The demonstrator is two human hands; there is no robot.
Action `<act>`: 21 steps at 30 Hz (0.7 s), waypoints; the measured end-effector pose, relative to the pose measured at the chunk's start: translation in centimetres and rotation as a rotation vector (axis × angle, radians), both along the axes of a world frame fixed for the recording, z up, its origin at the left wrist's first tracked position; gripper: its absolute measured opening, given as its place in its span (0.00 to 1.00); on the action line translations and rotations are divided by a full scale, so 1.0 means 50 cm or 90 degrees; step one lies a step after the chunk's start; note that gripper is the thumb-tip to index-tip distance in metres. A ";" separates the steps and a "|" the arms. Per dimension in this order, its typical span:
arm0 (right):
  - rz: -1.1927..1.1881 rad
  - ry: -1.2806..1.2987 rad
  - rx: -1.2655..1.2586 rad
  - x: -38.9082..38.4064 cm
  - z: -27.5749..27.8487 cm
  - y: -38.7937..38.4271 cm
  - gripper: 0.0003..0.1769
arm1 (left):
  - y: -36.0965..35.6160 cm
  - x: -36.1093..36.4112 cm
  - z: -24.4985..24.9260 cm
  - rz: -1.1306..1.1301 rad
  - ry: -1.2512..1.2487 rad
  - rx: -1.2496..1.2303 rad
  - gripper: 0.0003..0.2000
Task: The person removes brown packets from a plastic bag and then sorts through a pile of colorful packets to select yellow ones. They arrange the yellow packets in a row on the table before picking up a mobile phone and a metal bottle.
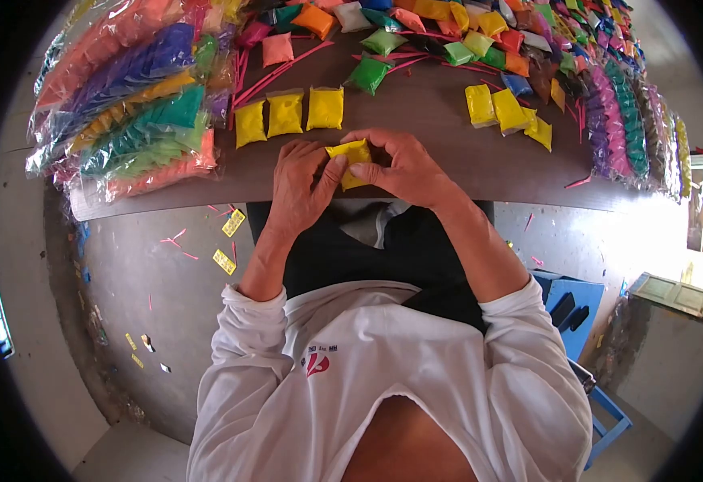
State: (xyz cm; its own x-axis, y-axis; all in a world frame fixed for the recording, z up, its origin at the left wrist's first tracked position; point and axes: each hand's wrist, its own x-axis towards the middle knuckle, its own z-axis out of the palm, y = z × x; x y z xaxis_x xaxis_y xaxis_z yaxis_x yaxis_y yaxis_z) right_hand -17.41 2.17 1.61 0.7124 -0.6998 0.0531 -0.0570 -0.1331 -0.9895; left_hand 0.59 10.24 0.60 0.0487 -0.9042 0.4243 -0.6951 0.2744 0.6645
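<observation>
Between my two hands, at the table's front edge, is a small yellow packet [354, 151]. My left hand [306, 178] grips its left side, thumb on its face. From the other side my right hand [403, 170] pinches it, the thumb pressed on its middle. Just beyond my left hand lie three yellow packets in a row: a left one [250, 123], a middle one [284, 112] and a right one [325, 108]. Farther right sits a second group of yellow packets [510, 112], partly overlapping.
Bundles of bagged colored packets [138, 96] are heaped at the table's left. Loose packets in many colors [383, 40] and pink strips [283, 72] spread along the back. Strung packets [616, 120] hang over the right end. A blue stool [572, 301] stands at lower right.
</observation>
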 end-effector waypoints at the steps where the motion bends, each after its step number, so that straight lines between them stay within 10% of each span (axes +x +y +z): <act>1: 0.004 0.019 -0.019 -0.003 -0.002 -0.003 0.16 | 0.001 0.001 0.000 0.004 0.004 0.002 0.18; 18: 0.010 0.148 -0.219 -0.003 -0.005 -0.011 0.18 | -0.004 0.001 0.000 -0.029 0.005 -0.007 0.14; 21: 0.030 0.138 -0.060 -0.012 -0.003 -0.025 0.20 | -0.001 -0.002 0.004 -0.022 0.014 -0.006 0.14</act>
State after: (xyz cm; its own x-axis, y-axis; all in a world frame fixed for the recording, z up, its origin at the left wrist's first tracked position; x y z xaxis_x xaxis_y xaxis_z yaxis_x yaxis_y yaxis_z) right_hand -18.03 0.91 1.49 0.7460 -0.6646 -0.0411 -0.2580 -0.2316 -0.9380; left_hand 0.50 10.20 0.81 0.0264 -0.9018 0.4314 -0.6701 0.3043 0.6771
